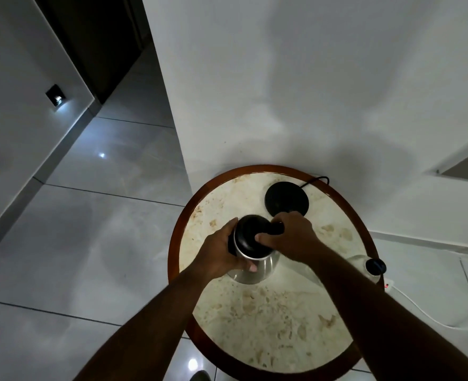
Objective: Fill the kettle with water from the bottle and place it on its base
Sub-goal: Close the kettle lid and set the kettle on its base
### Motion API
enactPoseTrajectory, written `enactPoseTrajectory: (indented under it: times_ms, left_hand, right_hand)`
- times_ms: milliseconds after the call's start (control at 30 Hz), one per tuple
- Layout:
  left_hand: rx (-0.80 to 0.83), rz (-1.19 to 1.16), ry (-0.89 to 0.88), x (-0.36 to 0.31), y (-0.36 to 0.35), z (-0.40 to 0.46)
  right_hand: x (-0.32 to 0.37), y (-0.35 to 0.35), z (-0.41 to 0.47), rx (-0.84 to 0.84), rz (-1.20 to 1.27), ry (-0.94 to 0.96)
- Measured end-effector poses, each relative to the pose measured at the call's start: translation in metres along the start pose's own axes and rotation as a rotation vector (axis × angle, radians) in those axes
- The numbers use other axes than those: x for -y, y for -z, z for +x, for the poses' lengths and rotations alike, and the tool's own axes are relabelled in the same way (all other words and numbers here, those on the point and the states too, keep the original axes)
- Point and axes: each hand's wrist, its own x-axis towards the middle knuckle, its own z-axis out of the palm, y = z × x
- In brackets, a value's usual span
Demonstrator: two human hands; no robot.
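Both hands close on a steel kettle (252,254) standing near the middle of a round stone-topped counter (282,312): the left hand (222,253) wraps the metal body from the far side of the handle, while the right hand (290,237) grips the black handle, thumb pressed against the dark lid, which appears shut. Just behind the right hand sits the empty black base (286,199), its cord trailing to the wall. A clear bottle (365,266) with a dark cap stands at the counter's right edge, partly hidden by the right forearm. Judged from this, the lid has yet to open; forcing it could tip the kettle, and a sweeping right arm could knock the bottle off the edge toward the lit power strip (388,285) on the floor below
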Motion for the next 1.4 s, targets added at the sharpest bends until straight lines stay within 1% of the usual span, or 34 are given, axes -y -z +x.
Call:
enactPoseTrajectory:
  times_ms: [33, 67, 300, 400, 500, 567, 600, 633, 700, 767, 867, 967, 1100, 1233, 1300, 1400]
  left_hand:
    - [0.005, 0.011, 0.002, 0.001, 0.000, -0.001]
    - [0.009, 0.014, -0.002, 0.003, 0.000, -0.001]
    - [0.024, -0.003, -0.022, -0.002, 0.001, -0.002]
    - [-0.015, 0.099, -0.091, -0.009, -0.009, -0.007]
    - [-0.091, 0.205, -0.129, -0.014, -0.021, -0.008]
    - [-0.106, 0.199, -0.108, -0.016, -0.022, -0.005]
    - [-0.098, 0.205, -0.107, -0.018, -0.021, -0.002]
    - [-0.087, 0.211, -0.108, -0.019, -0.019, 0.002]
    - [-0.067, 0.214, -0.121, -0.020, -0.015, 0.007]
    - [-0.050, 0.221, -0.132, -0.023, -0.013, 0.014]
    - [-0.039, 0.244, -0.108, -0.035, -0.006, 0.022]
    - [-0.013, 0.275, -0.137, -0.060, -0.006, 0.038]
    - [-0.019, 0.315, -0.212, -0.111, -0.009, 0.072]
    - [0.043, 0.305, -0.313, -0.155, 0.004, 0.117]
    - [0.040, 0.341, -0.325, -0.173, 0.007, 0.140]
    - [0.053, 0.375, -0.307, -0.179, 0.004, 0.169]
  right_hand:
    - [0.002, -0.006, 0.000, -0.026, -0.092, -0.011]
    - [0.003, -0.010, 0.001, -0.042, -0.131, -0.024]
    - [-0.001, -0.008, 0.004, 0.013, -0.189, -0.019]
    - [-0.002, -0.002, 0.002, 0.124, -0.286, -0.008]
    - [-0.002, 0.018, 0.003, 0.314, -0.223, -0.037]
    - [-0.004, 0.031, 0.005, 0.440, -0.176, 0.027]
    - [-0.006, 0.033, 0.006, 0.469, -0.208, 0.084]
    - [-0.007, 0.033, 0.007, 0.458, -0.278, 0.122]
    - [-0.006, 0.031, 0.009, 0.354, -0.379, 0.163]
    - [-0.009, 0.028, 0.010, 0.278, -0.406, 0.173]
    - [-0.013, 0.033, 0.014, 0.256, -0.447, 0.248]
    - [-0.025, 0.055, 0.024, 0.220, -0.475, 0.302]
    - [-0.047, 0.101, 0.047, 0.162, -0.418, 0.275]
    - [-0.067, 0.135, 0.083, 0.035, -0.388, 0.253]
    - [-0.077, 0.146, 0.103, -0.021, -0.405, 0.241]
    - [-0.092, 0.149, 0.128, -0.040, -0.424, 0.212]
